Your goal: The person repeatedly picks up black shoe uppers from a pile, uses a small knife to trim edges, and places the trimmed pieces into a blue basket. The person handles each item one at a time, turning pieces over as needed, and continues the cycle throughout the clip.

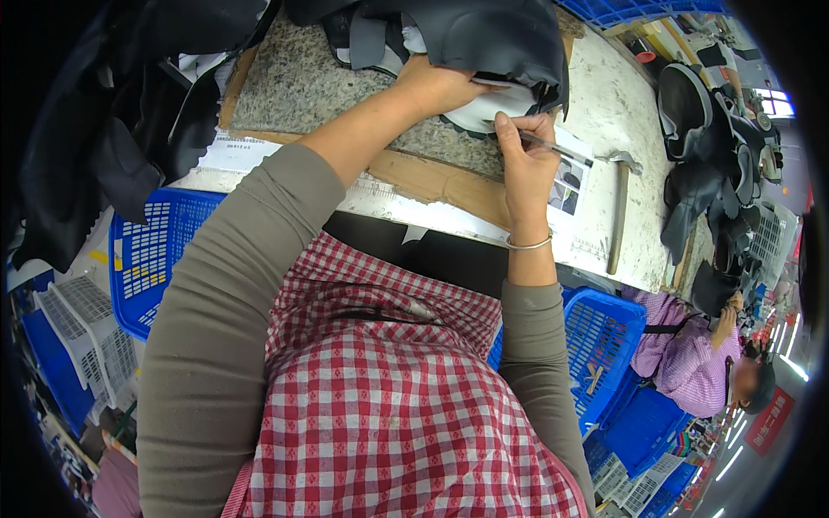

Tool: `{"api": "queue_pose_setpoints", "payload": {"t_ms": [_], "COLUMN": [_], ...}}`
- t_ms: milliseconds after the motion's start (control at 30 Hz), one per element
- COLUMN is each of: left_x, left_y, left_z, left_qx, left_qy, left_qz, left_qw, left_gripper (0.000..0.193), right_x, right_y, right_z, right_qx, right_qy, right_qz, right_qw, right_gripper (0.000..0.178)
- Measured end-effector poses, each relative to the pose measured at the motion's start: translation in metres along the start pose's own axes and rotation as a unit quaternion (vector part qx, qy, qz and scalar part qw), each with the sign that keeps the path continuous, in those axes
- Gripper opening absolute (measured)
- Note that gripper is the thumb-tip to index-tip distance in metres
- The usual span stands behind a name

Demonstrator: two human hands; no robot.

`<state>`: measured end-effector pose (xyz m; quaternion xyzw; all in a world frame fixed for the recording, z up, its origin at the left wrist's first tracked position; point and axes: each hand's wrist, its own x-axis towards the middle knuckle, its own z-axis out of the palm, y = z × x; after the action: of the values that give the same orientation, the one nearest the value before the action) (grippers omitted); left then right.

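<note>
A black leather piece [488,34] with a pale lining [488,110] lies folded over the granite slab [298,91] at the far middle of the bench. My left hand [432,89] reaches in at its near edge and grips it; the fingertips are partly hidden beneath the leather. Just to the right, my right hand [528,168] pinches a slim pen [566,151], with its tip end toward the pale lining. Whether the tip touches the lining I cannot tell.
A hammer [620,216] rests on the white bench top right of a printed sheet [566,194]. Black leather pieces hang at the left [129,164] and pile up at the right [699,190]. Blue baskets [129,259] stand below the bench. A co-worker in a pink sleeve [691,363] is at the right.
</note>
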<state>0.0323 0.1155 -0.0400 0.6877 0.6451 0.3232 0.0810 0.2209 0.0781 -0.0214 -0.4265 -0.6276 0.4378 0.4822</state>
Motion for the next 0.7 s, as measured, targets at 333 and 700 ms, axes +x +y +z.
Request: {"api": "queue_pose_setpoints", "payload": {"t_ms": [333,700], "left_x": [-0.004,-0.005], "left_y": [0.002,0.005], "left_z": [-0.002,-0.006], "left_qx": [0.023,0.024], "left_qy": [-0.019,-0.048], "left_qz": [-0.005,-0.013], "left_qw": [1.0,0.998], "left_gripper": [0.038,0.038], "right_x": [0.0,-0.004], "right_y": [0.007,0.004], "right_z": [0.013,0.006], "right_qx": [-0.186,-0.127], "right_qy": [0.048,0.019], "right_qz": [-0.109,-0.056], "right_qw": [0.975,0.99], "right_gripper": [0.026,0.023]}}
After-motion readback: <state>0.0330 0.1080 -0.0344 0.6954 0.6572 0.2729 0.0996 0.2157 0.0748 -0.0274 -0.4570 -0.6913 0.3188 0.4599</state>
